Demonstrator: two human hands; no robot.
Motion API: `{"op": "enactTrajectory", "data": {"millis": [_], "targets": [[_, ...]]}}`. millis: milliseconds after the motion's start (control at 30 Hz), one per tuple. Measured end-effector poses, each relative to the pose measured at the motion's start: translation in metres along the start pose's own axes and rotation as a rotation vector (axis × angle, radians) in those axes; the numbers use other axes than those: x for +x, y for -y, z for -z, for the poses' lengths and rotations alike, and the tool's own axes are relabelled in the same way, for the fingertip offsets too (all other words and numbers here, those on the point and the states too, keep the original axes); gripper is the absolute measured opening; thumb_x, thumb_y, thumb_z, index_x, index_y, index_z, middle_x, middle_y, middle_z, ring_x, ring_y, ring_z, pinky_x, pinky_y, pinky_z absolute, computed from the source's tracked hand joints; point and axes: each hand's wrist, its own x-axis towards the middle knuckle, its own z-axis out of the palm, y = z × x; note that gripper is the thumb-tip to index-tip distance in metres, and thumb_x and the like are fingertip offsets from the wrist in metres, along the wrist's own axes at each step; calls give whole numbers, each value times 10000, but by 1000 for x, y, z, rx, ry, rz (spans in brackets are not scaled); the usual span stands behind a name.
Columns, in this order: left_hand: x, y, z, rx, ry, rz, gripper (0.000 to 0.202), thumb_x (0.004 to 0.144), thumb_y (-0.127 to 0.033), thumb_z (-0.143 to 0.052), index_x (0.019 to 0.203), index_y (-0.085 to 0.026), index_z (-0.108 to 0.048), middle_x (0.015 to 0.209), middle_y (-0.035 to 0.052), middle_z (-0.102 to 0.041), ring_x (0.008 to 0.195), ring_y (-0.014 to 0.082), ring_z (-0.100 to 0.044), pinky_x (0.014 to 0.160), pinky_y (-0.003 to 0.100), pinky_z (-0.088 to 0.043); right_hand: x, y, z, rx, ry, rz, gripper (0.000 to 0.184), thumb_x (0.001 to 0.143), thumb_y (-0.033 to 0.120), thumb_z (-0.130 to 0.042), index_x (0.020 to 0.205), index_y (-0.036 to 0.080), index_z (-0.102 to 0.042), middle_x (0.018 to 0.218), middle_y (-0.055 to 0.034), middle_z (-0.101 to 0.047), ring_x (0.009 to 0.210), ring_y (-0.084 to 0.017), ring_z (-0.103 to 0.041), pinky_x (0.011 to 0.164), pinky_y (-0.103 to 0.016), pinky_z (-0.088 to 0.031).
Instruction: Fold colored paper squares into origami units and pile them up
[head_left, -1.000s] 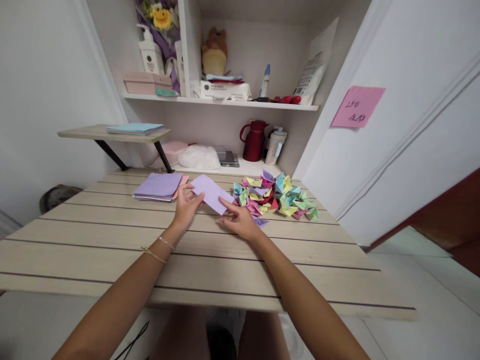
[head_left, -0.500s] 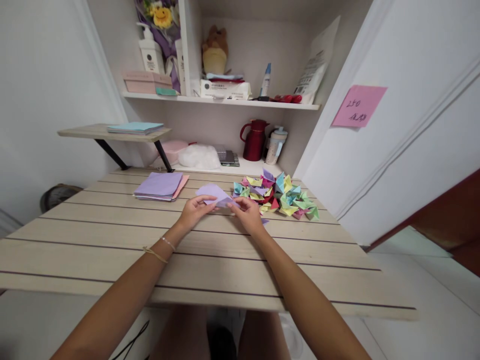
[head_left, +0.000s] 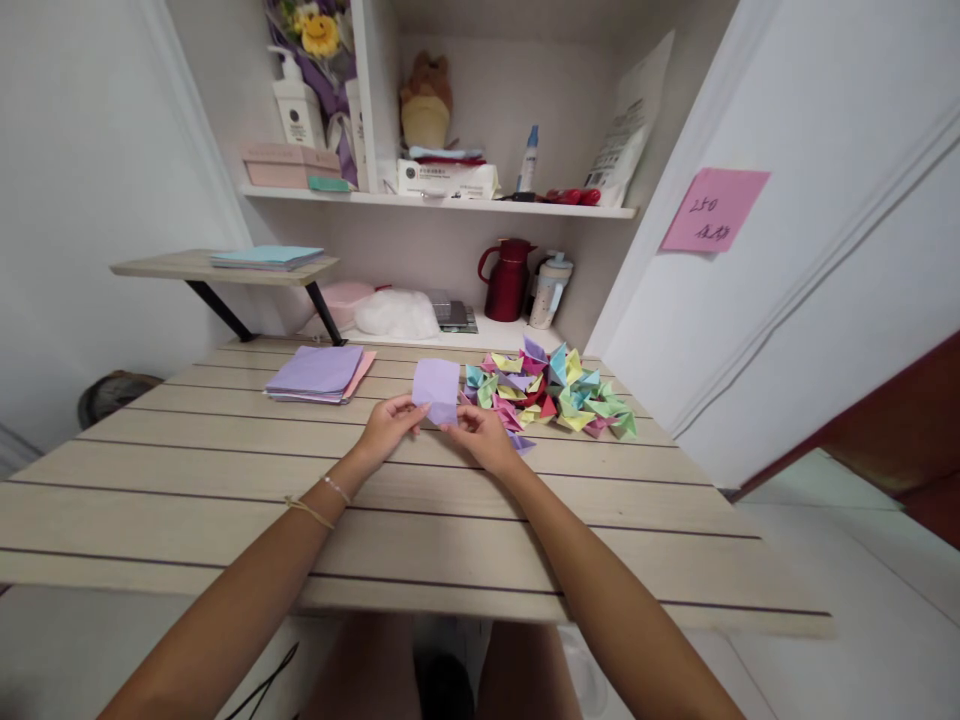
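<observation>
A folded lilac paper sheet stands upright just above the wooden table, near its far middle. My left hand pinches its lower left corner and my right hand pinches its lower right corner, both with fingers closed on the paper. To the left lies a flat stack of lilac and pink paper squares. To the right sits a heap of several small folded paper pieces in pink, green, yellow, blue and lilac, touching my right hand's far side.
Behind the table a low ledge holds a red jug, a white cup and a pink box. A small side shelf carries blue paper. A white door with a pink note closes the right side.
The lilac sheet lay flat on the table a second ago. Both hands folded it over and lifted it, and it now stands upright between my fingertips.
</observation>
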Motion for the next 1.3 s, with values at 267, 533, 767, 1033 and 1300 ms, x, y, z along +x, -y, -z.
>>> {"op": "enactTrajectory", "data": {"millis": [267,533,767,1033,1300], "targets": [[-7,-5,-7,-214,61,132,291,714,-373,-648,845,-114,-620,747,96,-701,578,157,-645,584,278,-506,2,1,3,-232,-184,155,325,686,371,-646,945,174,-642,740,-13,-553,581,-111,-465,552,-238,-385],[-1,2,-1,-276,4,49,545,615,-230,-710,1138,-125,-596,1010,125,-677,919,243,-626,818,369,-475,-1,7,7,-125,-70,101,795,675,298,-661,1371,215,-284,637,54,-525,456,-74,-378,473,-206,-343],[0,6,4,-230,103,5,525,635,-230,-667,1142,-114,-596,988,122,-678,875,227,-622,792,353,-466,-1,9,6,-152,4,151,308,689,345,-659,965,208,-667,800,-33,-652,559,-115,-511,571,-254,-425],[-8,-6,-8,-89,46,1,486,557,-294,-775,998,-125,-661,952,104,-687,832,198,-635,778,323,-479,2,5,7,99,-178,-52,304,699,471,-622,738,170,-615,579,-6,-584,514,-131,-530,488,-240,-422],[-1,5,-6,-89,11,-48,526,663,-322,-699,1112,-139,-497,844,82,-686,714,157,-634,627,265,-499,5,1,4,268,-177,-71,366,661,420,-662,921,170,-604,554,44,-543,475,-89,-459,479,-212,-367]]}}
